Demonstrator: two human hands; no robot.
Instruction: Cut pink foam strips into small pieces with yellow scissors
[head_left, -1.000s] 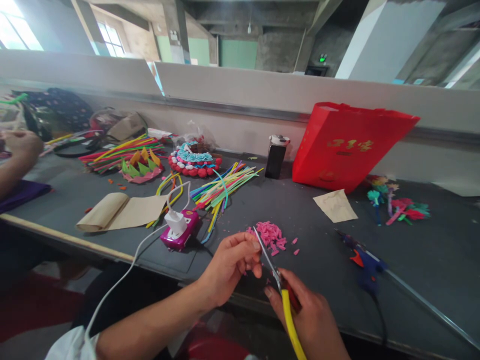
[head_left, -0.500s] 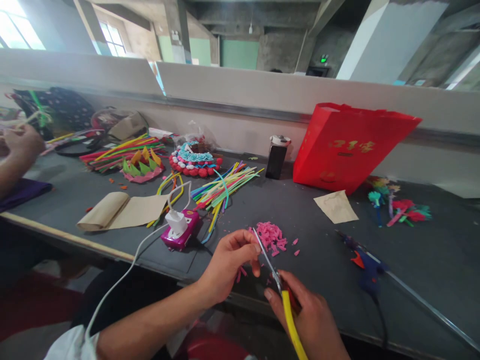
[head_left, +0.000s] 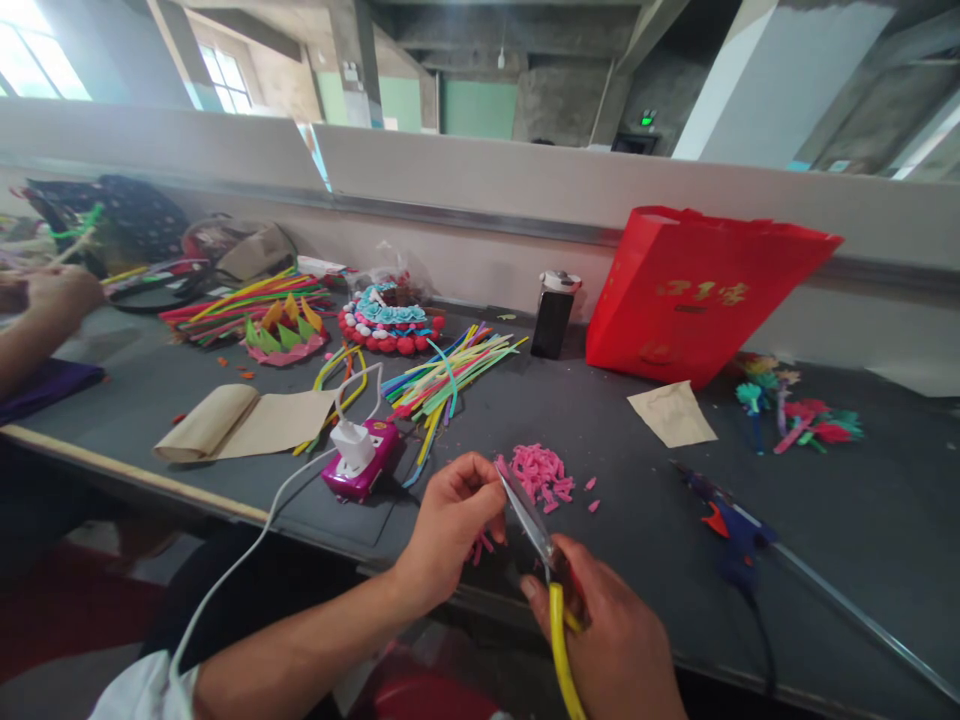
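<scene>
My right hand (head_left: 611, 630) is wrapped around the yellow handles of a pair of scissors (head_left: 531, 522). The blades slant up and to the left, their tips close to the fingers of my left hand (head_left: 459, 520). That hand is closed in a pinch on a small pink piece (head_left: 502, 466), most of it hidden by the fingers and the blade. Just beyond the blades lies a loose pile of cut pink pieces (head_left: 541, 472) on the dark table (head_left: 600, 410). More pink strips (head_left: 480, 548) rest near the table edge, partly behind my left hand.
A purple power socket (head_left: 364, 470) with a white plug and cable stands left. Behind are bundled coloured pipe cleaners (head_left: 457, 375), a black bottle (head_left: 553, 315) and a red bag (head_left: 697, 295). A glue gun (head_left: 731, 535) lies right. Another person's hand (head_left: 64, 295) works far left.
The scissors have turned, showing their blades more broadly, and my right hand has shifted slightly left. My left hand has moved a little left and up. The other person's hand has moved right.
</scene>
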